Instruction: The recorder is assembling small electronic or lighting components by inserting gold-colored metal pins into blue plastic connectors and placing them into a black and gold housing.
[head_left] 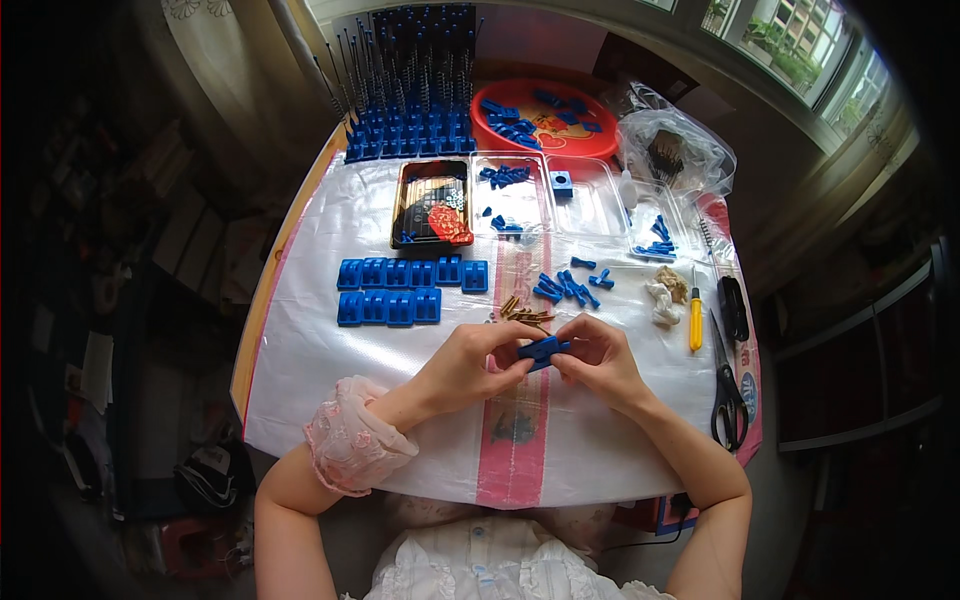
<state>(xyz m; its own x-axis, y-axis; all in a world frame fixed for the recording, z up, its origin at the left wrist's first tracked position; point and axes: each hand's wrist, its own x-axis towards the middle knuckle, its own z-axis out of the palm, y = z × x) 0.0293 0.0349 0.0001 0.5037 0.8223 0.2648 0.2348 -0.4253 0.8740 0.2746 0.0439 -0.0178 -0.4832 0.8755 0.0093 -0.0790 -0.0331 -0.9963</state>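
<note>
Over the pink stripe of a white table cover, a blue plastic block is held by both hands. Its left side is pinched between the thumb and fingers of the left hand, above whose wrist a pink lace cuff is worn. Its right side is gripped by the thumb and fingertips of the right hand; the join is partly covered, so the exact hold cannot be read with certainty. The block's long axis appears to be set roughly crosswise, with the right end pointed slightly up and away from the body.

At the right edge, black-handled scissors are laid with blades pointed away. A yellow-handled screwdriver is placed tip away. Just beyond the fingertips, brass-coloured pins are heaped. Farther on, two rows of blue blocks are lined up at the left, and loose blue clips are scattered near the stripe. Behind these, a black tray is set beside clear trays. At the back, blue parts are held in a red basin.
</note>
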